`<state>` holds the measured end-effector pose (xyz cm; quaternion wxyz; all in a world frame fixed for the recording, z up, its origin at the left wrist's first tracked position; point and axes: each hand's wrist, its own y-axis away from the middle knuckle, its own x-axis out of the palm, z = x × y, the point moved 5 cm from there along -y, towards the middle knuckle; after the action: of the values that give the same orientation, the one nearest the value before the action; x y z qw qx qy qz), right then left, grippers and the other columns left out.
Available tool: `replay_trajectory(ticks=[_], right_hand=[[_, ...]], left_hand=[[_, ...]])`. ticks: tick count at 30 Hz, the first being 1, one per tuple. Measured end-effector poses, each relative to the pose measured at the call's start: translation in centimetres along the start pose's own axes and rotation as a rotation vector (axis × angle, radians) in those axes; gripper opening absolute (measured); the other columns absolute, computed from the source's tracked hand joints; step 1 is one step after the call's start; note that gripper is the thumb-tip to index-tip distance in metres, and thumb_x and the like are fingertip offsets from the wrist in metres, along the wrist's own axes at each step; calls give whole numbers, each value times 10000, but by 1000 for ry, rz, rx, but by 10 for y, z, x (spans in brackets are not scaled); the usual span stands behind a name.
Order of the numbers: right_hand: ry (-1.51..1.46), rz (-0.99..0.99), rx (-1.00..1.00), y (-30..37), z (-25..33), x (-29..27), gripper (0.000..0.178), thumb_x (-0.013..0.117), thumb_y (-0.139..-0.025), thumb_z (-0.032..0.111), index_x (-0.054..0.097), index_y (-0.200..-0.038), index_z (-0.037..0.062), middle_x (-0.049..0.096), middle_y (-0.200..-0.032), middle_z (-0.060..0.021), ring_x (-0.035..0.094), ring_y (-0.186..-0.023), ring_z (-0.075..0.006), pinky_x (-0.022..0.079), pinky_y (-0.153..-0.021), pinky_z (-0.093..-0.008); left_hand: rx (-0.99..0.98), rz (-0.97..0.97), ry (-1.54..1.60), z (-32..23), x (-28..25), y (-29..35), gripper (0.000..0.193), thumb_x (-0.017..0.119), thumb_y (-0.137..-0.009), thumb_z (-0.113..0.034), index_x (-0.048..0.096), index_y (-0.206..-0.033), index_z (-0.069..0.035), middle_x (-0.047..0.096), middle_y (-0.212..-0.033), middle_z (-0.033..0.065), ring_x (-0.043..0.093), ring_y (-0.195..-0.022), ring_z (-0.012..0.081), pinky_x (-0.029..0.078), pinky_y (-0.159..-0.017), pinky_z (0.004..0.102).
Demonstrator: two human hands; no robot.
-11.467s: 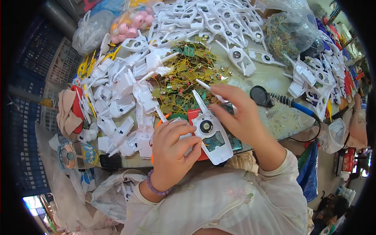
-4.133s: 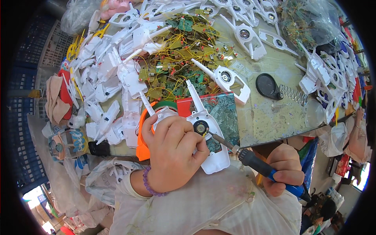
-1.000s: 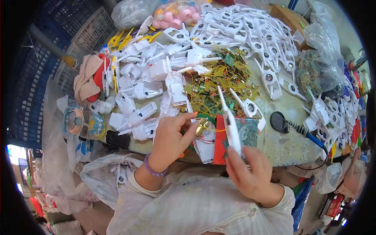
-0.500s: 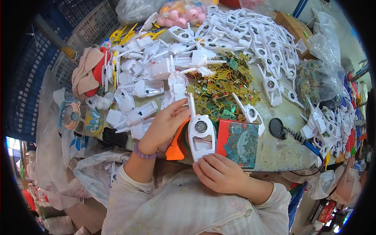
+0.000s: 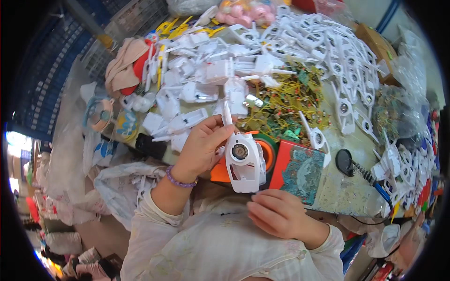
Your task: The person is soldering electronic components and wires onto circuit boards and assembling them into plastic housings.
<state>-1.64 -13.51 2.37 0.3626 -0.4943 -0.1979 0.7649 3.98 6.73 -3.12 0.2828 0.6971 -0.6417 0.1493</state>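
A white plastic walkie-talkie shell with a round speaker and an open window stands tilted in front of me. My left hand grips it at the base of its antenna, thumb and fingers closed. Just below its lower end is my right hand, apart from the shell. Its fingers are curled together, and a small dark bit shows at the fingertips, too small to name. Behind the shell sits a round green and orange thing, partly covered. Beside it lies a red block with a crusted blue-green face.
White shell halves fill the table's left side. Yellow-wired circuit boards lie heaped in the middle. Speaker-fitted shells pile up at the far right. A coil-spring holder with a blue-handled tool stands at right. Plastic bags hang at the front left.
My right hand has come off the shell's lower end and moved slightly down and right. My left hand now pinches the antenna base, and the shell has turned, showing its side. The view has shifted.
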Motion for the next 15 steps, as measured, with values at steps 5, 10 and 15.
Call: replay_trajectory(ticks=[5, 10, 15], right_hand=[[-194, -39, 177, 3, -10, -26, 366, 762, -691, 74, 607, -1020, 28, 631, -961, -128, 638, -812, -292, 534, -681, -372], [-245, -134, 262, 36, -23, -37, 300, 681, -735, 36, 598, -1021, -2, 636, -893, -163, 614, -738, -293, 495, -629, -353], [-291, -164, 304, 46, -25, -38, 254, 674, -732, 19, 615, -977, -10, 645, -852, -163, 612, -692, -275, 491, -593, -343]], left_hand=[[115, -161, -298, -48, -49, 48, 372, 586, -924, -186, 537, -1250, -14, 644, -1009, 39, 614, -882, 112, 507, -789, 272], [78, -234, -686, -137, -128, 132, 383, 574, -924, -173, 511, -1257, 7, 621, -965, 30, 605, -879, 121, 479, -810, 266], [-404, -179, -964, -81, -239, 194, 303, 582, -929, -193, 568, -1190, -40, 637, -991, 8, 578, -940, 96, 462, -842, 269]])
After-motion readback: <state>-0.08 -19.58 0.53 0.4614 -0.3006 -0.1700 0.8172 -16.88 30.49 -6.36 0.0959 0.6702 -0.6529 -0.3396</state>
